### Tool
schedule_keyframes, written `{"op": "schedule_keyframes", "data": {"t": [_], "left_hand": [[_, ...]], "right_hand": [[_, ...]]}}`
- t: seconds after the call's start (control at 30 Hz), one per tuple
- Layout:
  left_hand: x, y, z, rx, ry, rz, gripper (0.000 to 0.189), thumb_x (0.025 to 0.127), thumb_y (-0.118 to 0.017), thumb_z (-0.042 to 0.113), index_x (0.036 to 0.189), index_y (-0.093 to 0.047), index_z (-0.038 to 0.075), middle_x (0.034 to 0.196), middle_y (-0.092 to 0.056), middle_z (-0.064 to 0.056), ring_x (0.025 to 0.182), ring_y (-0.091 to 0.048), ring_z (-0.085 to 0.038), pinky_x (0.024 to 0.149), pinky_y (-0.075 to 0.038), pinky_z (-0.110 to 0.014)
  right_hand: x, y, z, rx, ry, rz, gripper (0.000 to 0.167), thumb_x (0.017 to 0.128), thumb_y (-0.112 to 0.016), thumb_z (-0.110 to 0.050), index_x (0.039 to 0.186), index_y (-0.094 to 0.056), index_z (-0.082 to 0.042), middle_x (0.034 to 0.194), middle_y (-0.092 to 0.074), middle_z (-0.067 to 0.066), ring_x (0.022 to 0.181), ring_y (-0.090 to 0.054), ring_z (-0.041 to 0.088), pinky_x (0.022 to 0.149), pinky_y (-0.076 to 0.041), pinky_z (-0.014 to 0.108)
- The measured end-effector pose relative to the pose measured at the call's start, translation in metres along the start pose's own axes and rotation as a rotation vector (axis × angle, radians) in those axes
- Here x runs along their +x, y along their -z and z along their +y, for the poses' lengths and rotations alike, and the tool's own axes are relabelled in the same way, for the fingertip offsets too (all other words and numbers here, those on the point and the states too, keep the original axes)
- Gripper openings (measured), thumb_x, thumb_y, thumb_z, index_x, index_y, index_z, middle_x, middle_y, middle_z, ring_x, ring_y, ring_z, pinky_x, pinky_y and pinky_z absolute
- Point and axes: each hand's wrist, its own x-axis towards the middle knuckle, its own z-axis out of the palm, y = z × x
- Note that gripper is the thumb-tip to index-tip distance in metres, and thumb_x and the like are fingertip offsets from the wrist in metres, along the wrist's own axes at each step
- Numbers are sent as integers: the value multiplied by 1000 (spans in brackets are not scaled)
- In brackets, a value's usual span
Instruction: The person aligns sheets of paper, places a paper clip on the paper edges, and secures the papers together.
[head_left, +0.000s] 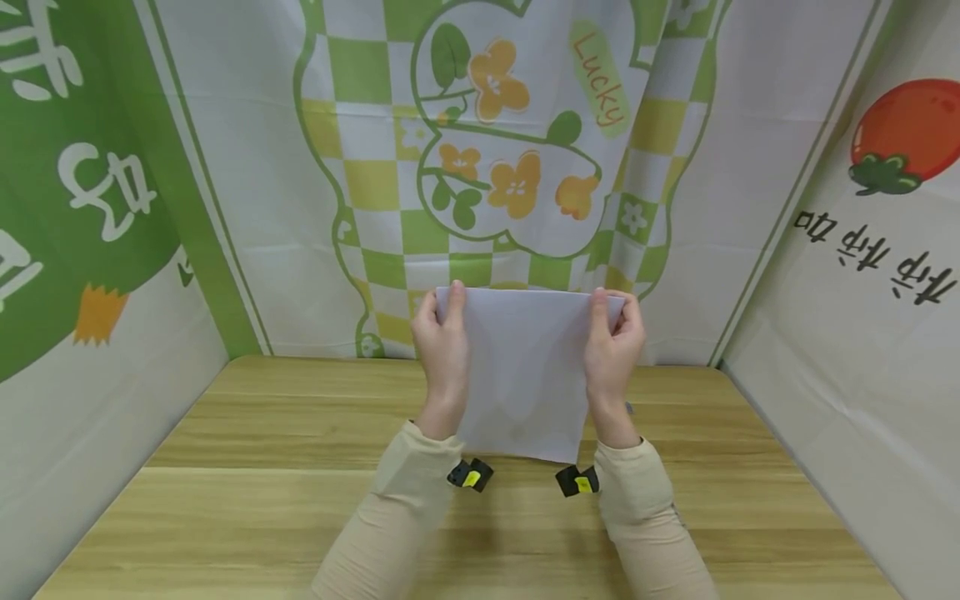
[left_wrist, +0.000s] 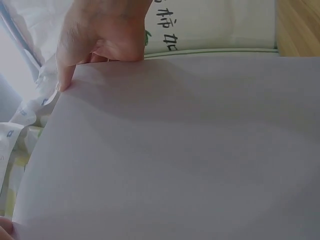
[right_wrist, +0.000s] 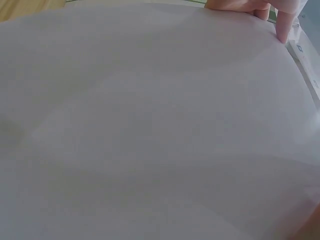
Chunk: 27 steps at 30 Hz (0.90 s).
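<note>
A plain white sheet of paper (head_left: 525, 367) is held up over the table, its upper edge stretched between both hands. My left hand (head_left: 444, 346) pinches the upper left corner, thumb on the near face and fingers behind. At the upper right corner my right hand (head_left: 611, 350) grips the same way, its fingers curled at the back. The sheet (left_wrist: 175, 150) fills most of the left wrist view, with the right hand (left_wrist: 105, 32) at its far corner. In the right wrist view the paper (right_wrist: 150, 110) hides nearly everything behind it.
Under the hands lies a wood-grain table (head_left: 285, 450). A printed curtain (head_left: 375, 142) with green checks hangs behind, and fabric walls close both sides. A small bluish thing (head_left: 629, 408) shows beside the right wrist. Black wrist devices (head_left: 471, 475) sit at the cuffs.
</note>
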Motion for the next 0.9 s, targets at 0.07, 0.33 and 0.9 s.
{"op": "schedule_keyframes", "data": {"t": [0.07, 0.33, 0.9], "left_hand": [[-1, 0, 0, -3, -1, 2, 43, 96, -55, 18, 64, -28, 11, 61, -20, 3, 57, -24, -10, 56, -24, -22], [8, -1, -36, -71, -19, 17, 44, 95, -57, 22, 64, -29, 9, 62, -22, 0, 58, -25, -11, 58, -23, -22], [10, -8, -49, 61, -73, 74, 31, 96, -55, 29, 75, -52, 6, 63, -35, 3, 61, -37, -11, 58, -32, -23]], "right_hand": [[0, 0, 1, -4, 2, 2, 8, 93, -58, -12, 87, -59, -8, 67, -48, -7, 60, -43, 4, 54, -35, 18], [-4, 2, 10, -16, -31, 1, 6, 93, -58, -12, 91, -59, -7, 71, -50, -6, 61, -42, 3, 55, -35, 17], [-6, 2, 12, -58, 46, -2, 23, 93, -59, -10, 99, -57, 12, 64, -41, -1, 49, -31, 1, 47, -27, 16]]}}
